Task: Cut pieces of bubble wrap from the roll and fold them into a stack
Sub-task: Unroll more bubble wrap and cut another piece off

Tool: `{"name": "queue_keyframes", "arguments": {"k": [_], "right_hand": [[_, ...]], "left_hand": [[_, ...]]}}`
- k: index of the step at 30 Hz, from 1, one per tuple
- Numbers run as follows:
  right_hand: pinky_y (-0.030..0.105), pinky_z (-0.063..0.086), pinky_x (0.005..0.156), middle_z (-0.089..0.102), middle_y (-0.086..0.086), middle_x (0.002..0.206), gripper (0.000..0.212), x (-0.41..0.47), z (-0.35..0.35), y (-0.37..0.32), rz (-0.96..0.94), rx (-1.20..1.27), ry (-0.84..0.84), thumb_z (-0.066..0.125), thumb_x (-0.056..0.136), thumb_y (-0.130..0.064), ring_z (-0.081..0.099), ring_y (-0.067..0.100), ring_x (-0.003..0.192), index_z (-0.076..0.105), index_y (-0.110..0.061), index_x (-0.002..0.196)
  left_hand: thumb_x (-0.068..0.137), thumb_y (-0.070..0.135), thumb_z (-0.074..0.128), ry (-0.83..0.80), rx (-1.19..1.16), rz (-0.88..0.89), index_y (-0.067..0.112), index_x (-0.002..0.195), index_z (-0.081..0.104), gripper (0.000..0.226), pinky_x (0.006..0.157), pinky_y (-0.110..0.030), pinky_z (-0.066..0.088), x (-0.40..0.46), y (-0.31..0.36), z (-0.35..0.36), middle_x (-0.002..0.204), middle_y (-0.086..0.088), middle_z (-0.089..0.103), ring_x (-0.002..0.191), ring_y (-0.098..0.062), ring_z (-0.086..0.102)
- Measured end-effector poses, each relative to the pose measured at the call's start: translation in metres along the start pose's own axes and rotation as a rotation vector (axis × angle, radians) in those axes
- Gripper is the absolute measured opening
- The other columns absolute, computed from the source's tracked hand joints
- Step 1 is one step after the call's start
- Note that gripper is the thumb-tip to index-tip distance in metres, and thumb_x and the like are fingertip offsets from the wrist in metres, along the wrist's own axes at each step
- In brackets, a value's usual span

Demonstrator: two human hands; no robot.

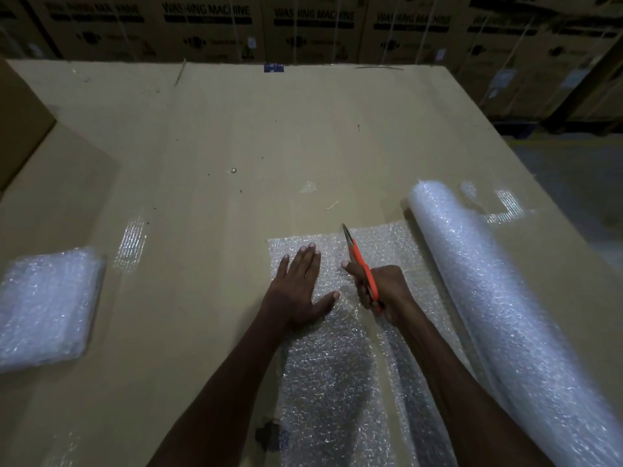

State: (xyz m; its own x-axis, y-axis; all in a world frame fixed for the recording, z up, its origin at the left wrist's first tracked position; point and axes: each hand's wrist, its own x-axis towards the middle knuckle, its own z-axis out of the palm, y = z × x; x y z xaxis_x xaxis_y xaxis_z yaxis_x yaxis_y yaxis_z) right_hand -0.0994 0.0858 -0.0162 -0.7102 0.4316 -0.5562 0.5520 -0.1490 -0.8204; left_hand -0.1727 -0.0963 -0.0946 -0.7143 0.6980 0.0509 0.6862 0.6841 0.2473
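Note:
A long roll of bubble wrap (485,298) lies at the right, its unrolled sheet (330,372) spread flat toward the left. My left hand (300,284) presses flat on the sheet's far left part, fingers spread. My right hand (384,294) grips orange-handled scissors (359,261), blades pointing away from me over the sheet near its far edge, just right of my left hand. A stack of folded bubble wrap pieces (47,308) rests at the far left.
Everything sits on a wide cardboard surface (236,136). A cardboard box (20,126) stands at the left edge. Stacked washing machine cartons (310,25) line the back. The floor (580,183) shows beyond the right edge.

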Motion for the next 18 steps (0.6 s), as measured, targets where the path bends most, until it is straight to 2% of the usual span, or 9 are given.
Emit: {"name": "queue_keyframes", "arguments": {"k": [5,8,10,12,15,16,18], "right_hand": [[0.024,0.038,0.041,0.059,0.017,0.051,0.049,-0.006,-0.004,-0.002,-0.129,-0.141,0.045,0.090,0.073,-0.040,0.049,0.020,0.037,0.067,0.001,0.058],[0.027,0.049,0.048,0.071,0.009,0.059,0.034,-0.011,-0.017,0.000,-0.187,-0.245,0.114,0.089,0.075,-0.035,0.062,0.017,0.044,0.076,-0.003,0.075],[0.030,0.056,0.055,0.073,0.004,0.061,0.024,-0.013,-0.026,0.003,-0.245,-0.378,0.168,0.082,0.084,-0.032,0.068,0.016,0.050,0.079,-0.009,0.083],[0.029,0.050,0.058,0.071,0.000,0.062,0.028,-0.017,-0.033,0.008,-0.324,-0.609,0.249,0.073,0.091,-0.036,0.068,0.018,0.057,0.078,-0.011,0.081],[0.027,0.029,0.051,0.059,0.002,0.058,0.033,-0.024,-0.038,0.016,-0.409,-0.815,0.365,0.069,0.092,-0.031,0.053,0.018,0.054,0.061,-0.016,0.063],[0.028,0.027,0.051,0.061,0.004,0.059,0.033,-0.025,-0.038,0.020,-0.438,-0.842,0.389,0.068,0.091,-0.029,0.051,0.018,0.054,0.056,-0.018,0.062],[0.029,0.032,0.057,0.070,0.012,0.072,0.025,-0.028,-0.036,0.029,-0.480,-0.915,0.420,0.065,0.092,-0.029,0.056,0.023,0.060,0.061,-0.017,0.071]], "left_hand": [[0.096,0.073,0.024,-0.050,-0.028,-0.001,0.011,0.160,0.003,0.092,0.124,-0.042,-0.007,-0.001,-0.002,-0.004,0.166,-0.004,-0.008,0.153,-0.016,-0.011],[0.090,0.079,0.012,-0.111,-0.007,0.002,0.012,0.160,0.000,0.098,0.124,-0.049,-0.002,0.007,-0.011,-0.009,0.167,-0.005,-0.009,0.153,-0.017,-0.011],[0.087,0.081,0.005,-0.142,0.027,-0.009,0.011,0.160,-0.002,0.101,0.123,-0.051,-0.005,0.011,-0.019,-0.015,0.166,-0.006,-0.010,0.153,-0.018,-0.012],[0.089,0.079,0.005,-0.122,0.059,-0.020,0.010,0.160,-0.001,0.099,0.123,-0.051,-0.008,0.012,-0.026,-0.021,0.167,-0.007,-0.008,0.154,-0.020,-0.010],[0.093,0.074,0.005,-0.085,0.097,-0.025,0.009,0.159,0.002,0.093,0.123,-0.051,-0.007,0.001,-0.025,-0.027,0.167,-0.009,-0.003,0.154,-0.022,-0.007],[0.095,0.072,0.006,-0.083,0.098,-0.022,0.009,0.159,0.002,0.090,0.123,-0.050,-0.007,-0.006,-0.021,-0.028,0.167,-0.009,-0.003,0.154,-0.022,-0.007],[0.096,0.070,0.006,-0.096,0.087,-0.021,0.008,0.159,0.002,0.088,0.122,-0.049,-0.009,-0.022,-0.008,-0.029,0.167,-0.008,-0.004,0.154,-0.022,-0.007]]}}
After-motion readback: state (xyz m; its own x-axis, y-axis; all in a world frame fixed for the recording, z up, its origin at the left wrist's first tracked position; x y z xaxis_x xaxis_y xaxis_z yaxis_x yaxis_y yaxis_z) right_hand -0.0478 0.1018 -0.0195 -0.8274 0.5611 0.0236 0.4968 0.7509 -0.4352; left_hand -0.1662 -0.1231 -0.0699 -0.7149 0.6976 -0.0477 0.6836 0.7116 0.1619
